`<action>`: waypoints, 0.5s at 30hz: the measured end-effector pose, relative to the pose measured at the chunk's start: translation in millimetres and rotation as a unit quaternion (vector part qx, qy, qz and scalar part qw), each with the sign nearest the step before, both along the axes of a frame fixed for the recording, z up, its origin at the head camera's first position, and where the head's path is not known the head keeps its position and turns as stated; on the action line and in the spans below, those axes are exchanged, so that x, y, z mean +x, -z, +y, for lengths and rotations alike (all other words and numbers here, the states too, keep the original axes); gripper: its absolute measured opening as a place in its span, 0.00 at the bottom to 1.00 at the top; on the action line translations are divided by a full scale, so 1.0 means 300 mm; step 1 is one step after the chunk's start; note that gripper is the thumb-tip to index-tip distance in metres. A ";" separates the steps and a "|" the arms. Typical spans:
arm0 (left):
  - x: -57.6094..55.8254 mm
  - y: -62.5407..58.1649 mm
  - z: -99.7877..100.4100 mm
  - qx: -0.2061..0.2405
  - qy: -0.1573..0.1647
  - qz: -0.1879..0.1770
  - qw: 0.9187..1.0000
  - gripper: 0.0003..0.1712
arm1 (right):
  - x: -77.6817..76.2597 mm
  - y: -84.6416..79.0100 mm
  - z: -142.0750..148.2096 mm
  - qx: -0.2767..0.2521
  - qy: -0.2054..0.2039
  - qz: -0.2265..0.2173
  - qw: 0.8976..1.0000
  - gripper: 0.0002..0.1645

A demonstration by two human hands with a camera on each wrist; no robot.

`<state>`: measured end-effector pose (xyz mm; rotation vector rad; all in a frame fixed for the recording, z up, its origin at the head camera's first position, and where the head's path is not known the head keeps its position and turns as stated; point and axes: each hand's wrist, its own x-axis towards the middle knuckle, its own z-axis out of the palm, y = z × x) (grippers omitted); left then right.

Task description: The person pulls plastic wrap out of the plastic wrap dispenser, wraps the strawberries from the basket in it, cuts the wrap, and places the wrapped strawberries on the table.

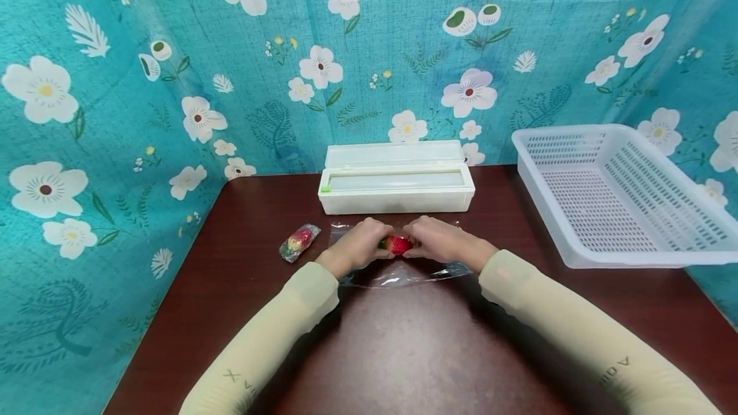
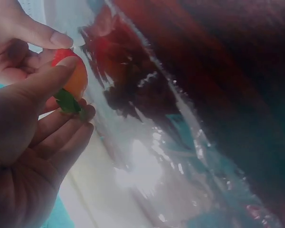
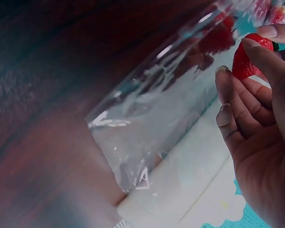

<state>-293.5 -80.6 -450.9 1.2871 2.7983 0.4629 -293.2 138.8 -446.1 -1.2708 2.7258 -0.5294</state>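
Both hands hold one red strawberry [image 1: 398, 245] over a sheet of clear plastic film [image 1: 398, 278] on the table. My left hand [image 1: 362, 243] grips its leafy end; in the left wrist view the thumb lies across the strawberry [image 2: 79, 81], with the green leaves [image 2: 69, 102] by the fingers. From the other side my right hand [image 1: 437, 239] pinches the red end between thumb and fingers, as the strawberry [image 3: 249, 59] in the right wrist view shows. The film [image 3: 142, 123] lies flat with some wrinkles and reflects the light.
Behind the film stands a long white box [image 1: 398, 202] with its clear lid [image 1: 394, 154] raised. A film-wrapped bundle of fruit [image 1: 300, 242] lies to the left. At the right is a white plastic basket [image 1: 651, 258]. A blue flowered curtain [image 1: 369, 37] hangs behind the dark table [image 1: 392, 351].
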 end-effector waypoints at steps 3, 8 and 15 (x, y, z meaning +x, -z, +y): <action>0.021 -0.023 0.007 -0.016 -0.018 -0.005 1.000 0.18 | -0.001 0.008 -0.001 -0.004 0.001 0.000 1.000 0.12; 0.027 -0.026 0.012 -0.039 -0.045 -0.008 0.998 0.22 | -0.004 0.008 0.004 0.002 0.005 0.001 1.000 0.13; 0.037 -0.038 -0.010 -0.032 -0.068 -0.024 0.997 0.35 | 0.003 -0.020 0.046 0.033 0.022 -0.023 0.999 0.14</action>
